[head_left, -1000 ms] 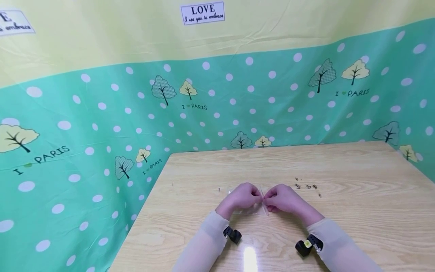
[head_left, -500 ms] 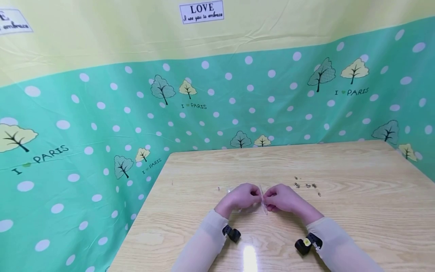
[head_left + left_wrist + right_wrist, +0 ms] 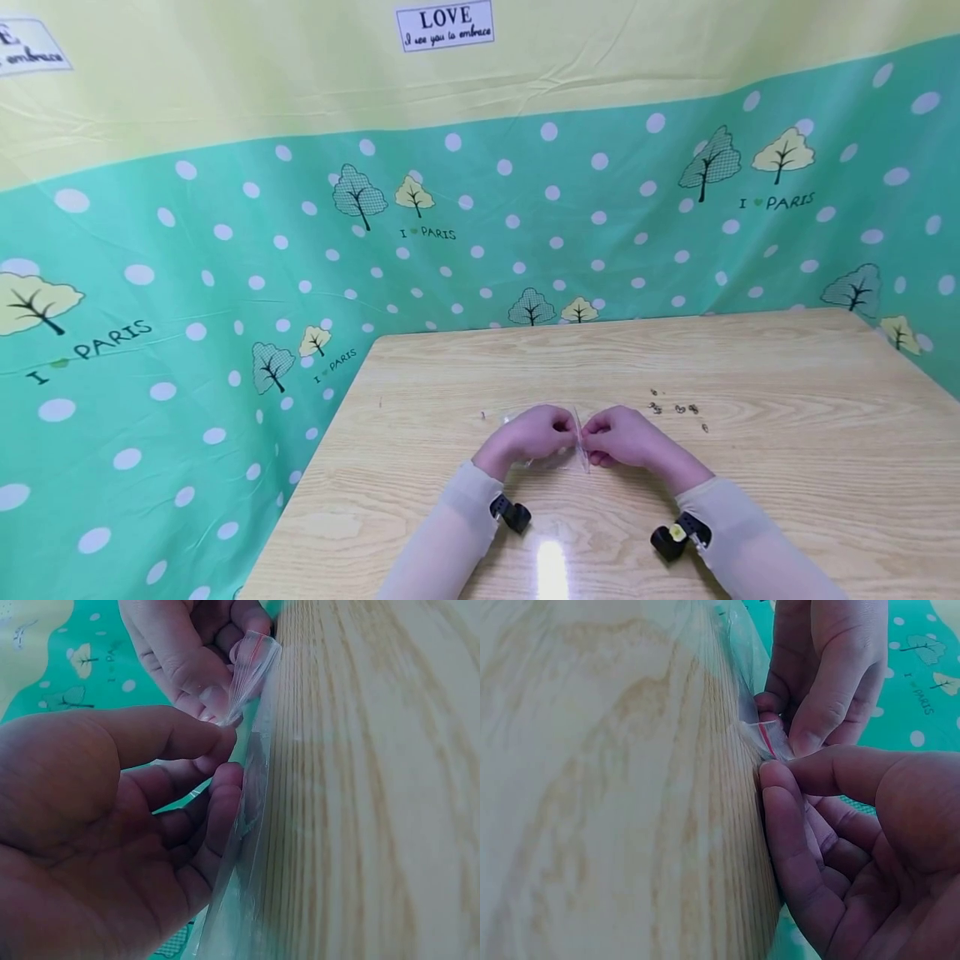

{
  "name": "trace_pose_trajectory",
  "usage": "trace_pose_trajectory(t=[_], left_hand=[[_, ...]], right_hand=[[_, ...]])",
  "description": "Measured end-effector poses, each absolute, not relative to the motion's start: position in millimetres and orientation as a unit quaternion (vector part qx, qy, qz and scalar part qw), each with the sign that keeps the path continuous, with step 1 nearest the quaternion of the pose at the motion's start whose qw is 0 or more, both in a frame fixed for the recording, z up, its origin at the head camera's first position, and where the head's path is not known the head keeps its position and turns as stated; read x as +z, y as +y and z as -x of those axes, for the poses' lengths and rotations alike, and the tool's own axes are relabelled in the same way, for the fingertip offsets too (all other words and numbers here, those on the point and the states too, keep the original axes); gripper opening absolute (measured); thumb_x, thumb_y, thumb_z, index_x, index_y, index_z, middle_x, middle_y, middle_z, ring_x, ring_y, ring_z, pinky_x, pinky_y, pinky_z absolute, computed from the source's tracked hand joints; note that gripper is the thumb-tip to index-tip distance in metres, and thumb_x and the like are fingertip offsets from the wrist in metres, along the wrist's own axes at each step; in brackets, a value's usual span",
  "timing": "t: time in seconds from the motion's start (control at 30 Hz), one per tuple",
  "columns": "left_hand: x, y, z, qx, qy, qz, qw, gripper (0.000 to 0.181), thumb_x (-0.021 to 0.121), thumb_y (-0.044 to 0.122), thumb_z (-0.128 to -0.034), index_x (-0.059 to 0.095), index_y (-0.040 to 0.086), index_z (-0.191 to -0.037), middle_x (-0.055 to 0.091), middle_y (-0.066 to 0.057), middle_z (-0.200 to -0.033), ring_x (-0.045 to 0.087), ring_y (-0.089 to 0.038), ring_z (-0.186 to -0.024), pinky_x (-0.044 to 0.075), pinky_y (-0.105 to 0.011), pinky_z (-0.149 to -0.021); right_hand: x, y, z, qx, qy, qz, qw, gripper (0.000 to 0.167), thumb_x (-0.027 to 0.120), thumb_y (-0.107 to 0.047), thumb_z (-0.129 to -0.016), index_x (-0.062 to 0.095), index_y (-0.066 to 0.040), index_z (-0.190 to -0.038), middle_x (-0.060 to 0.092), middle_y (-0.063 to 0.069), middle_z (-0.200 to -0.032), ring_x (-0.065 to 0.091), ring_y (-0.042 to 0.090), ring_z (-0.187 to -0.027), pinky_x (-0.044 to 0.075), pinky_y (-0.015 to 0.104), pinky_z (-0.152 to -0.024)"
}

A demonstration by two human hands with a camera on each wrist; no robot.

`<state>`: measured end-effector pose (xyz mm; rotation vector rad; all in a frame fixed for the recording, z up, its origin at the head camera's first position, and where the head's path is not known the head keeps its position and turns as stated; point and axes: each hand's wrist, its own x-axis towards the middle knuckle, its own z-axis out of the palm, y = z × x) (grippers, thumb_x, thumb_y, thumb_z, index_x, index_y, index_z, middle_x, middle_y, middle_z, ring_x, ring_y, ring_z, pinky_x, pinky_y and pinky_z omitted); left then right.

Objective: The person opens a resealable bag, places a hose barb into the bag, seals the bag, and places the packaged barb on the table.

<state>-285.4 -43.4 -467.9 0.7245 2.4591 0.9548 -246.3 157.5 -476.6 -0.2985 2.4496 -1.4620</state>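
A clear plastic bag point(image 3: 582, 454) with a thin red line along its edge lies on the table between the two hands. My left hand point(image 3: 536, 433) pinches the bag's edge between thumb and fingers; in the left wrist view the bag point(image 3: 251, 787) spreads beside that hand point(image 3: 112, 825). My right hand point(image 3: 626, 437) pinches the same edge from the other side, its fingertips nearly meeting the left ones. The red line on the bag point(image 3: 766, 739) shows by the thumb of the right hand point(image 3: 855, 840) in the right wrist view. What the bag contains cannot be told.
Several small dark metallic pieces point(image 3: 680, 409) lie on the wooden table point(image 3: 450, 367) beyond the right hand. A tiny piece point(image 3: 483, 415) lies to the left of the bag. A patterned green and yellow curtain point(image 3: 450, 275) stands behind the table.
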Motion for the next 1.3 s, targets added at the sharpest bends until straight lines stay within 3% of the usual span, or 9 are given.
trace_pose_trajectory(t=[0.37, 0.5, 0.6, 0.73, 0.9, 1.1, 1.3], left_hand=[[-466, -46, 285, 0.343, 0.88, -0.245, 0.219, 0.014, 0.065, 0.018, -0.105, 0.07, 0.015, -0.092, 0.057, 0.004, -0.073, 0.047, -0.011, -0.055, 0.038, -0.026, -0.049], [-466, -46, 286, 0.342, 0.881, -0.248, 0.214, 0.014, 0.067, 0.021, -0.1043, 0.071, 0.015, -0.092, 0.057, 0.005, -0.076, 0.05, -0.01, -0.062, 0.041, -0.025, -0.057], [-467, -46, 288, 0.347, 0.879, -0.251, 0.212, 0.013, 0.068, 0.021, -0.1025, 0.072, 0.015, -0.092, 0.056, 0.006, -0.077, 0.051, -0.009, -0.067, 0.041, -0.024, -0.062], [-469, -48, 288, 0.359, 0.874, -0.246, 0.217, 0.012, 0.068, 0.021, -0.1009, 0.072, 0.014, -0.092, 0.055, 0.005, -0.074, 0.049, -0.01, -0.064, 0.039, -0.025, -0.06], [-470, -49, 287, 0.368, 0.872, -0.24, 0.216, 0.009, 0.068, 0.019, -0.098, 0.072, 0.014, -0.091, 0.056, 0.005, -0.075, 0.05, -0.01, -0.065, 0.04, -0.024, -0.061], [-470, -50, 289, 0.379, 0.867, -0.238, 0.218, 0.011, 0.065, 0.018, -0.0967, 0.07, 0.013, -0.089, 0.059, 0.004, -0.077, 0.05, -0.011, -0.064, 0.04, -0.025, -0.06], [-469, -54, 291, 0.385, 0.863, -0.235, 0.228, 0.014, 0.06, 0.017, -0.0973, 0.068, 0.01, -0.088, 0.06, 0.002, -0.08, 0.049, -0.012, -0.065, 0.04, -0.027, -0.06]], right_hand=[[-475, 156, 246, -0.495, 0.854, 0.089, 0.134, 0.011, 0.071, -0.008, -0.098, 0.076, 0.003, -0.099, 0.072, 0.006, -0.078, 0.07, 0.017, -0.072, 0.063, 0.033, -0.066], [-474, 155, 246, -0.495, 0.856, 0.08, 0.13, 0.01, 0.072, -0.007, -0.098, 0.075, 0.002, -0.098, 0.071, 0.006, -0.078, 0.07, 0.018, -0.071, 0.063, 0.032, -0.065], [-474, 155, 244, -0.501, 0.853, 0.08, 0.126, 0.011, 0.074, -0.008, -0.097, 0.071, 0.002, -0.1, 0.072, 0.007, -0.076, 0.07, 0.018, -0.07, 0.062, 0.032, -0.064], [-474, 152, 243, -0.505, 0.852, 0.084, 0.111, 0.02, 0.078, -0.008, -0.094, 0.062, 0.0, -0.103, 0.072, 0.006, -0.075, 0.07, 0.019, -0.068, 0.061, 0.034, -0.061], [-475, 150, 242, -0.49, 0.864, 0.082, 0.086, 0.022, 0.078, -0.003, -0.089, 0.057, -0.003, -0.096, 0.07, 0.005, -0.072, 0.069, 0.019, -0.065, 0.057, 0.032, -0.059], [-475, 150, 243, -0.488, 0.866, 0.077, 0.082, 0.016, 0.074, 0.001, -0.088, 0.061, -0.007, -0.09, 0.069, 0.005, -0.069, 0.066, 0.018, -0.063, 0.055, 0.029, -0.056], [-474, 151, 243, -0.477, 0.871, 0.085, 0.077, 0.009, 0.072, 0.0, -0.091, 0.07, -0.007, -0.097, 0.068, 0.004, -0.069, 0.065, 0.017, -0.062, 0.056, 0.032, -0.056]])
